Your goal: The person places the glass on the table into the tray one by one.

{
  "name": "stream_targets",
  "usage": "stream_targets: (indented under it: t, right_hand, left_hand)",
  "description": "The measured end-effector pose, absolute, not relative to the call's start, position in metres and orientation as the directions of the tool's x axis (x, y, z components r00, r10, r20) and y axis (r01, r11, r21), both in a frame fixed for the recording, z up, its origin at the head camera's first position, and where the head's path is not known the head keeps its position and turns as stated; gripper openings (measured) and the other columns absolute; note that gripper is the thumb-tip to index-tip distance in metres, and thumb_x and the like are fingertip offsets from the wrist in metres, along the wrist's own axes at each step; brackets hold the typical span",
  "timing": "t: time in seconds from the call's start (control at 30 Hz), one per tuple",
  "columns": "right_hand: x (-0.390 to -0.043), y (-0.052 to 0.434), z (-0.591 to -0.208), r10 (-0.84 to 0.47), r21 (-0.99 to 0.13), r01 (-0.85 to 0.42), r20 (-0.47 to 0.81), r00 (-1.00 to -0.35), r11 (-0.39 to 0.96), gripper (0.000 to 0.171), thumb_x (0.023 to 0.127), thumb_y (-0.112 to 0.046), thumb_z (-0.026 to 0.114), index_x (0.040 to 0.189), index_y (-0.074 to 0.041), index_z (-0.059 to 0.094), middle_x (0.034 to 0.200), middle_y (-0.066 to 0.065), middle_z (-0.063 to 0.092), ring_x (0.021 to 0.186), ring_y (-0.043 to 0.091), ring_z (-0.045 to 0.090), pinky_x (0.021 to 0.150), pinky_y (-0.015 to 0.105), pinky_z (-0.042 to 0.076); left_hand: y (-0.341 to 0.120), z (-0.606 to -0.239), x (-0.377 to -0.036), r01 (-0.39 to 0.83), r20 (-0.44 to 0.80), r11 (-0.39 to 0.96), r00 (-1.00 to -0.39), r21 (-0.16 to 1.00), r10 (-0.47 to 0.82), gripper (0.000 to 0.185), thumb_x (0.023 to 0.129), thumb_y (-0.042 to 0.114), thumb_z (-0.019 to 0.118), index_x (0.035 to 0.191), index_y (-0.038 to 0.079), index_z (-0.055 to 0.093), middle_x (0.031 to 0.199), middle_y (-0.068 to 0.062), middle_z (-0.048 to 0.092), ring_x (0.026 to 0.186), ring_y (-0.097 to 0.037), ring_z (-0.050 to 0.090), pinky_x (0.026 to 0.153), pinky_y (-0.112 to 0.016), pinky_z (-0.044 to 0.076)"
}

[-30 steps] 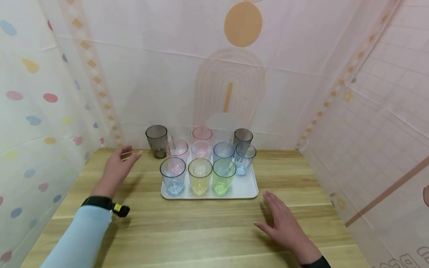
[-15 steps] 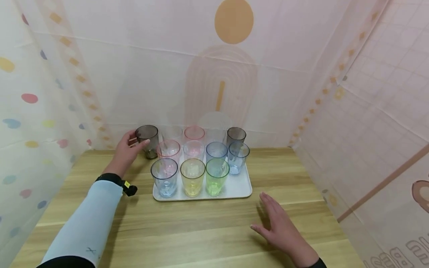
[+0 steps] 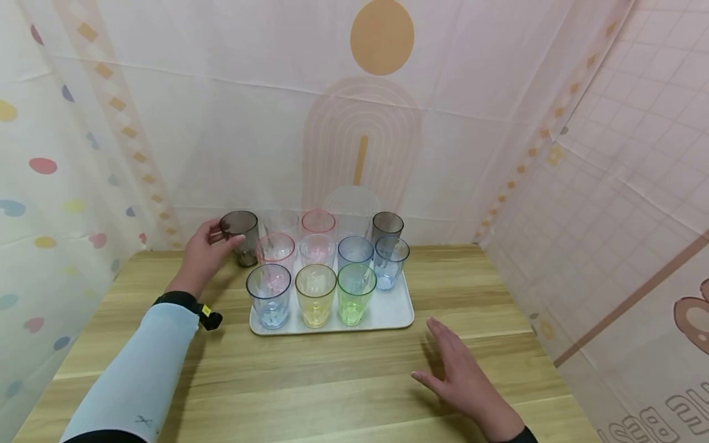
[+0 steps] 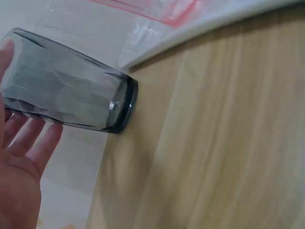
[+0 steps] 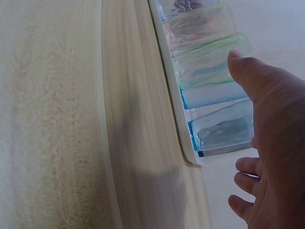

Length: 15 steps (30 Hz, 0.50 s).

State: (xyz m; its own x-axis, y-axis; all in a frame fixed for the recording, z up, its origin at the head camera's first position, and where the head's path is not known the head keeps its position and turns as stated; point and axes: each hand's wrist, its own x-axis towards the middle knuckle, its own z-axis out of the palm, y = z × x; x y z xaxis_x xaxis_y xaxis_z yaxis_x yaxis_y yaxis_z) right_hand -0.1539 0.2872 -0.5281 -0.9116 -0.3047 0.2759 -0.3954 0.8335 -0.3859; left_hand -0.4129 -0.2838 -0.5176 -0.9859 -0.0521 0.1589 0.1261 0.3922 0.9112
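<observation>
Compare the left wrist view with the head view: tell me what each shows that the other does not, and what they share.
Only the left wrist view shows the smoky grey cup close up, with its thick base standing on the wooden table off the tray, and the fingers of the left hand lying alongside it.

Only the head view shows the right hand flat on the table, the blue cup, yellow cup and green cup in the tray's front row, and the patterned backdrop.

Both show the grey cup, the left hand at it, the white tray and the table.

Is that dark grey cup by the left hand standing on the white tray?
No, the dark grey cup stands on the wooden table, just off the white tray, beside the left hand.
</observation>
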Motion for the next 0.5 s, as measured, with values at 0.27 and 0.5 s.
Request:
stream_targets:
  t: [0.27,0.5]
  right_hand:
    - [-0.156,0.284,-0.529,-0.284,-0.421,-0.359,0.232,-0.930,0.833,0.104,0.097,-0.053,0.084,0.174,-0.006,0.030,0.175,0.020,0.039,0.158,0.046,0.041,0.124,0.069,0.039]
    - [-0.161,0.282,-0.531,-0.288,-0.439,-0.363,0.229,-0.930,0.822,0.102,0.097,-0.047,0.086,0.173,-0.005,0.032,0.174,0.021,0.040,0.157,0.046,0.041,0.124,0.068,0.039]
  left_hand:
    - [-0.297,-0.518,-0.392,0.143,0.210,0.449,-0.972,0.882,-0.104,0.100,0.097,0.064,0.078,0.170,0.009,0.037,0.165,-0.020,0.049,0.152,-0.042,0.047,0.118,-0.063,0.048]
    - [-0.327,-0.515,-0.350,0.117,0.221,0.534,-0.966,0.837,-0.135,0.094,0.097,0.063,0.078,0.167,0.009,0.044,0.161,-0.018,0.053,0.148,-0.043,0.051,0.105,-0.027,0.059]
